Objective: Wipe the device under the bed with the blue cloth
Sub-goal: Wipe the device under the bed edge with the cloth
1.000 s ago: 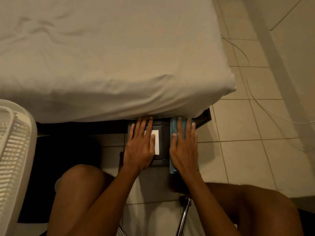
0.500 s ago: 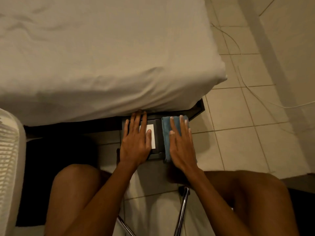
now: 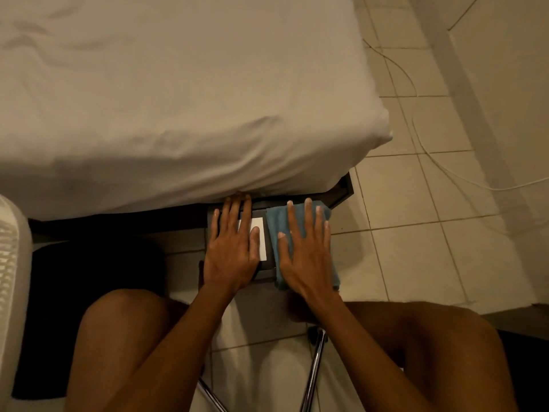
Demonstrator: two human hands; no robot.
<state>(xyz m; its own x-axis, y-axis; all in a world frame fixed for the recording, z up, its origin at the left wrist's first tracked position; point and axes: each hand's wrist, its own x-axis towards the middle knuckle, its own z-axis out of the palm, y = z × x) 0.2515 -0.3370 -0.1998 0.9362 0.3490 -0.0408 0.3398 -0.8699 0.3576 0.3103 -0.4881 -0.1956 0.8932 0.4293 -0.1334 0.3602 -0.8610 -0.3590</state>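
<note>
Fingers (image 3: pixel 309 221) of the right hand (image 3: pixel 306 257) lie spread flat on the blue cloth (image 3: pixel 274 221), pressing it onto the device (image 3: pixel 267 266) at the bed (image 3: pixel 178 99) edge. Left hand (image 3: pixel 231 254) rests flat, fingers apart, beside it. Open tiled floor (image 3: pixel 416 233) lies to the right.

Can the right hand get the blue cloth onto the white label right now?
Probably not yet: the left hand lies flat over part of the white label, while the right hand presses the blue cloth beside it.
</note>
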